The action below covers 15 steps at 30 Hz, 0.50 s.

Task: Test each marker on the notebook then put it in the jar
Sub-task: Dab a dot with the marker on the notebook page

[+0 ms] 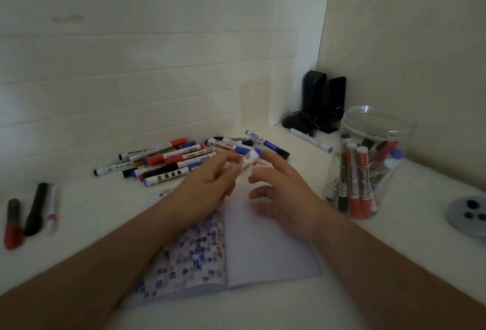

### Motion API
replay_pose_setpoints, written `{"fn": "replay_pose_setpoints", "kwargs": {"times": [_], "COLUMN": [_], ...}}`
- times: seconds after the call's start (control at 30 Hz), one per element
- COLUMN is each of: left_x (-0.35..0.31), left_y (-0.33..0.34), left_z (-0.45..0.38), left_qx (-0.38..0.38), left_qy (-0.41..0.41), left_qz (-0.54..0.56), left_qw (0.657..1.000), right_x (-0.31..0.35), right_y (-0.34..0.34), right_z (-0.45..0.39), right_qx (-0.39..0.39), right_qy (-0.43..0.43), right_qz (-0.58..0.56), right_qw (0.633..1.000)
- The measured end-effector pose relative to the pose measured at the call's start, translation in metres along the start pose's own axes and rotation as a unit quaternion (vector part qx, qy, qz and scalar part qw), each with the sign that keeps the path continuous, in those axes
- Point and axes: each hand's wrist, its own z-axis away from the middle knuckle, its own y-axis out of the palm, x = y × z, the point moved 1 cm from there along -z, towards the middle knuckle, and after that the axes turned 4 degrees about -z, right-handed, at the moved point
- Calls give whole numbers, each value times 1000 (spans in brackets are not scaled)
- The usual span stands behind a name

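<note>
The open notebook point(226, 248) lies nearest on the white desk point(410, 250). Above it, the left hand point(202, 193) pinches a blurred blue-capped marker point(249, 160); the right hand point(284, 193) hovers beside it, fingers point(259, 194) loosely spread, holding nothing. The clear jar point(368, 164), part-filled with markers, stands right.

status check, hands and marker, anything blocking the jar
Left hand grips blue-capped marker above notebook. Right hand open beside it. Jar open-topped, part filled, way clear.
</note>
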Motion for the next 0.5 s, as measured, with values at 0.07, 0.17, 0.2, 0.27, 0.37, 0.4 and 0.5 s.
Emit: {"fn": "replay_pose_setpoints", "kwargs": {"times": [0.07,0.17,0.2,0.27,0.37,0.4,0.5], "left_x": [12,14,15,20,22,21,20], "left_y": [5,0,-1,1,5,5,2], "left_z": [6,4,2,-2,-3,-2,0], "left_qx": [40,60,60,57,39,29,15], "left_qy": [43,47,60,82,101,111,147], "left_qz": [-75,-122,-153,-199,-199,-195,-178], "left_qw": [995,990,985,975,974,974,973], "right_x": [1,0,-1,-3,-6,-6,-8], "right_y": [0,1,0,-3,0,2,7], "right_z": [-1,-7,-10,-12,-14,-13,-11], "right_qx": [35,0,-32,-91,-80,-51,40], "right_qy": [-38,-108,-126,-137,-112,-90,-77], "right_qz": [58,82,75,82,-4,-44,-31], "right_qw": [997,991,989,983,990,994,996]}}
